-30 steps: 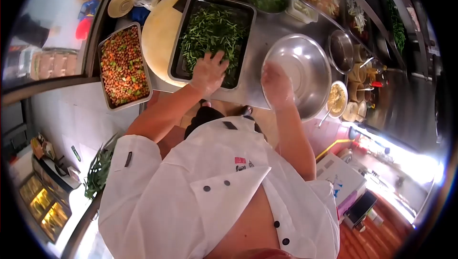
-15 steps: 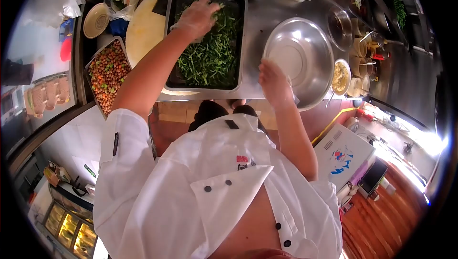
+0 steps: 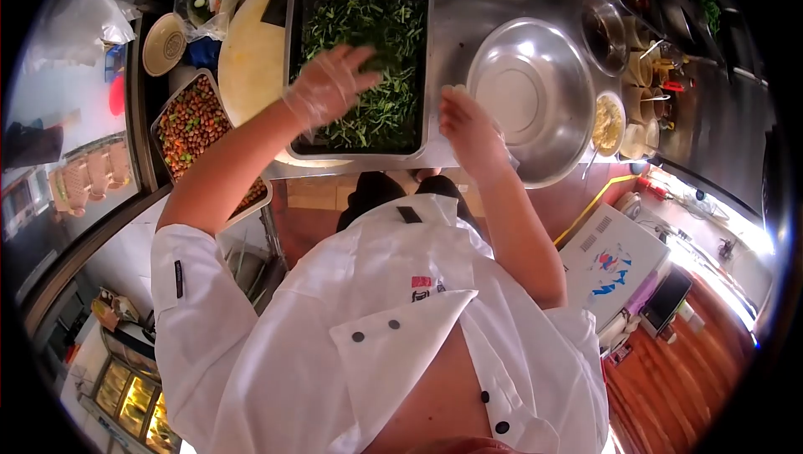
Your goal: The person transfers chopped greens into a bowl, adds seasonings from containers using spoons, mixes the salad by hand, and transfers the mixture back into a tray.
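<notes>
A dark rectangular tray point(image 3: 428, 78) with a metal rim holds chopped leafy greens point(image 3: 381, 111). My left hand point(image 3: 328, 86), in a clear plastic glove, is over the tray's left half with fingers spread and nothing in them. Between the tray and a large steel bowl point(image 3: 535, 94) is my right hand point(image 3: 470, 128), also gloved. Its fingers are pressed together beside the bowl's left rim; anything between them is too small to make out. Nothing shows inside the bowl.
A round cutting board point(image 3: 242, 61) lies partly under the tray. Left of it stand a tray of peanuts and diced vegetables point(image 3: 191, 124) and a round woven-looking dish point(image 3: 164, 43). A small yellowish bowl point(image 3: 608, 124) and several seasoning containers are at the right.
My left hand has come down from the tray's top area toward its middle left, and its fingers have spread. My right hand has shifted slightly left, away from the bowl.
</notes>
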Available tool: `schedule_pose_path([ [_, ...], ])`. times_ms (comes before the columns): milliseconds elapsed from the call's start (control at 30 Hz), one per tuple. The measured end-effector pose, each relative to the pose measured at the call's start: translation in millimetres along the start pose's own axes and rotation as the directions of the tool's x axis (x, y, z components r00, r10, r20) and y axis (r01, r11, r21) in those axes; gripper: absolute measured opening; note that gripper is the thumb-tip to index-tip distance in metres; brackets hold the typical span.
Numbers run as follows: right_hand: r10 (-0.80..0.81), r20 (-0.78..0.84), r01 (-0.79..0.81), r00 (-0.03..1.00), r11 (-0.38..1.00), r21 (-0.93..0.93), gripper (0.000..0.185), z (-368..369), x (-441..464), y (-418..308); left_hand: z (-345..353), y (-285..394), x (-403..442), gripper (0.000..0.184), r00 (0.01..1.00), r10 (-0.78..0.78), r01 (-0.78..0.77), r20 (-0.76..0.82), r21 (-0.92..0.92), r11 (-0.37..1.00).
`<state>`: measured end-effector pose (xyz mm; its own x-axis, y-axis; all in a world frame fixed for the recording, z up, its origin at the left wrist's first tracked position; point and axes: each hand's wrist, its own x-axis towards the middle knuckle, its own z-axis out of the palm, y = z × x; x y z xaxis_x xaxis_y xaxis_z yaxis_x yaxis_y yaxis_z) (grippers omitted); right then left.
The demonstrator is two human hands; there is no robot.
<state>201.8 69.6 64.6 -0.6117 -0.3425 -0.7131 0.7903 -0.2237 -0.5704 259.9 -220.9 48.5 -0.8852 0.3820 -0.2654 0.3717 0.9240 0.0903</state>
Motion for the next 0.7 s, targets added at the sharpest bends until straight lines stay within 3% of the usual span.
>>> schedule_pose_path([
  [67,-0.012,0.036,0.015,0.999,0.996,-0.088,0.031,10,10,6,9,-26,11,0.054,0.981,-0.144,0.155,-0.126,0.077,0.985],
  [100,-0.005,0.038,0.010,0.999,0.992,-0.129,0.032,16,17,8,11,-38,18,0.054,0.982,-0.142,0.152,-0.124,0.074,0.986],
  [167,0.006,0.037,0.001,0.999,0.985,-0.170,0.034,28,25,12,5,-56,26,0.057,0.934,-0.293,0.258,-0.205,-0.181,0.949],
  [267,-0.051,0.037,0.059,0.998,0.969,-0.241,0.027,45,25,13,-10,-40,28,0.059,0.948,-0.279,0.222,-0.150,-0.311,0.924],
  [333,0.000,-0.017,-0.004,1.000,0.971,-0.241,0.030,49,23,12,-14,-6,26,0.056,0.984,-0.176,0.177,0.013,-0.127,0.976],
  [400,-0.002,-0.043,-0.009,0.999,0.967,-0.254,0.031,48,21,13,-6,12,7,0.055,0.996,-0.036,0.023,-0.085,-0.152,0.988],
  [433,-0.006,-0.071,-0.013,0.997,0.965,-0.264,0.032,47,20,13,-5,12,-2,0.055,0.996,-0.037,0.024,-0.083,-0.153,0.988],
  [500,-0.007,-0.071,-0.015,0.997,0.951,-0.309,0.033,47,17,11,1,1,-26,0.055,0.959,0.029,-0.101,-0.280,-0.247,0.964],
  [533,-0.013,-0.070,-0.013,0.997,0.935,-0.354,0.034,48,16,11,7,-4,-32,0.055,0.960,0.028,-0.099,-0.279,-0.244,0.965],
  [567,-0.014,-0.069,-0.011,0.998,0.936,-0.353,0.034,49,19,11,17,-10,-34,0.057,0.959,-0.098,0.040,-0.264,-0.216,0.976],
  [600,-0.073,-0.034,0.043,0.997,0.847,-0.530,0.036,51,25,12,26,-18,-36,0.059,0.941,-0.221,0.177,-0.255,-0.184,0.967],
  [633,-0.124,0.008,0.095,0.992,0.722,-0.685,0.037,54,31,13,32,-29,-36,0.053,0.928,-0.226,0.174,-0.295,-0.194,0.966],
  [667,-0.124,0.006,0.094,0.992,0.724,-0.683,0.037,60,35,16,36,-35,-34,0.053,0.930,-0.224,0.172,-0.293,-0.193,0.966],
  [700,-0.293,0.160,0.300,0.943,0.533,-0.791,0.039,68,38,21,38,-40,-32,0.051,0.881,-0.346,0.230,-0.323,-0.345,0.910],
])
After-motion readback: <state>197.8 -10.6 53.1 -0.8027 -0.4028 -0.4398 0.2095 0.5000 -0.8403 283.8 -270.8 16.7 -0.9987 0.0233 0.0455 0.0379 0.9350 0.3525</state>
